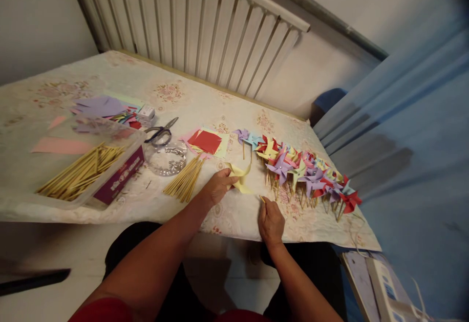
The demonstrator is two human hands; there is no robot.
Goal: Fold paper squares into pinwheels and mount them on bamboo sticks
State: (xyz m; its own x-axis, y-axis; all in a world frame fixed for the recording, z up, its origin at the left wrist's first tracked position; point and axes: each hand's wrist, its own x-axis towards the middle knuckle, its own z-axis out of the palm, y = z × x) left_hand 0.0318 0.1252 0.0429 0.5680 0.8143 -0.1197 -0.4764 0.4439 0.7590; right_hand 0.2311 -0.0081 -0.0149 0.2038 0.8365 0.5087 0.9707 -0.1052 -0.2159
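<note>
My left hand [219, 185] pinches the yellow pinwheel [240, 178], right hand [270, 220] clamps its stick [262, 198]; excess pressure may tear the paper folds.

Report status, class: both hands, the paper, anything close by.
Left hand pinching yellow paper. Right hand gripping a thin stick. Finished pinwheels right alongside; loose sticks just left.

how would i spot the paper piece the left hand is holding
Find the row of finished pinwheels on the table and go to its left end. There the left hand pinches a pale yellow paper, still folded loosely with no stick, unlike the pinwheels.
</note>
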